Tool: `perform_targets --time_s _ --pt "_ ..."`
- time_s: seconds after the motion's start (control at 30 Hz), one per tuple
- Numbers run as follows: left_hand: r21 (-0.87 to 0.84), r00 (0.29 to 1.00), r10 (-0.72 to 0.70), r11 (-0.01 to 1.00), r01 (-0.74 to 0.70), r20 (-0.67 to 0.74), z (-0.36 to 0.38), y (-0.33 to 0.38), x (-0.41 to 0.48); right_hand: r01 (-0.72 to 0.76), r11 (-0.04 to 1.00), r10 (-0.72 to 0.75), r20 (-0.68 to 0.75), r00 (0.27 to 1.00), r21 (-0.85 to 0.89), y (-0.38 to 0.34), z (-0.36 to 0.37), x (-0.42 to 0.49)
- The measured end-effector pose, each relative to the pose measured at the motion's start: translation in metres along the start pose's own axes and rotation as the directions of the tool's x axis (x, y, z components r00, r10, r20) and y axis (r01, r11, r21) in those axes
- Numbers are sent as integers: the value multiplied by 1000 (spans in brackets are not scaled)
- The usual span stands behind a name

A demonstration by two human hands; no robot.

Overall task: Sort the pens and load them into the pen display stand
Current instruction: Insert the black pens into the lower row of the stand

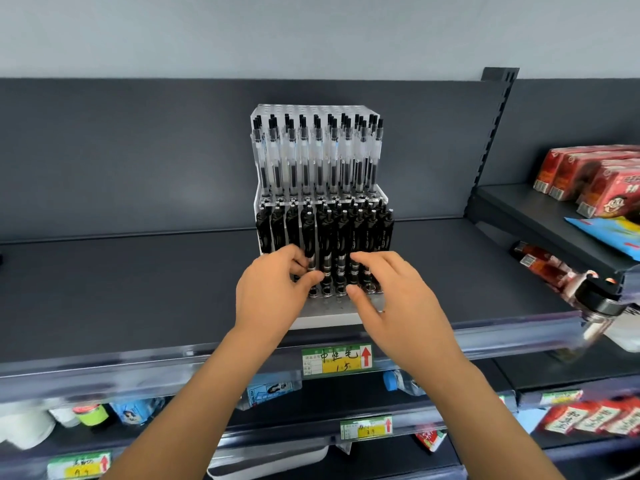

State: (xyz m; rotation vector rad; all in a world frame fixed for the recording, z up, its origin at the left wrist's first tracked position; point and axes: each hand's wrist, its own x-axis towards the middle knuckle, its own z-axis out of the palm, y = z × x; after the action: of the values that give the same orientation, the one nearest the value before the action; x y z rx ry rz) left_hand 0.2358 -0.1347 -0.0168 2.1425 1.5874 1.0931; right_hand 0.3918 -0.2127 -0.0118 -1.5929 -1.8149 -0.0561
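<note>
Pinching a black pen (309,237) upright to seat it in the stand's (329,318) six-o'clock row, our left hand (273,296) guides it; our right hand (401,306) curls at three o'clock, grip unclear.

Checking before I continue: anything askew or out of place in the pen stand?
Nothing damaged or spilled. Only the black pen that the left hand pinches stands forward of its row; the front holes are empty.

Pretty clearly a small shop: dark grey metal shelves (138,278) with yellow-green price tags (337,360) clipped along the edges, red snack boxes (588,178) stacked nearby.
</note>
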Motion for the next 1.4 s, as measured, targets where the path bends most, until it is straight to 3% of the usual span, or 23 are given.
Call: perform_targets --time_s 0.3,0.47,0.67,0.9,1.4 --pt "205 994 111 973 -106 -11 0 -2 -11 62 981 -38 129 991 -183 4 -3 -3" --pt "387 979 204 904 -181 -18 -5 -6 -36 118 970 -82 168 982 -212 3 2 -7" --pt "584 976 218 789 -192 26 -27 -22 -66 236 946 -210 134 968 -222 -11 17 -9" --pt "695 997 47 715 -75 60 -75 -59 -96 332 934 -312 148 938 -135 -53 42 0" --pt "673 968 -200 697 248 -149 -252 -259 -125 394 917 -363 279 889 -62 -254 162 40"
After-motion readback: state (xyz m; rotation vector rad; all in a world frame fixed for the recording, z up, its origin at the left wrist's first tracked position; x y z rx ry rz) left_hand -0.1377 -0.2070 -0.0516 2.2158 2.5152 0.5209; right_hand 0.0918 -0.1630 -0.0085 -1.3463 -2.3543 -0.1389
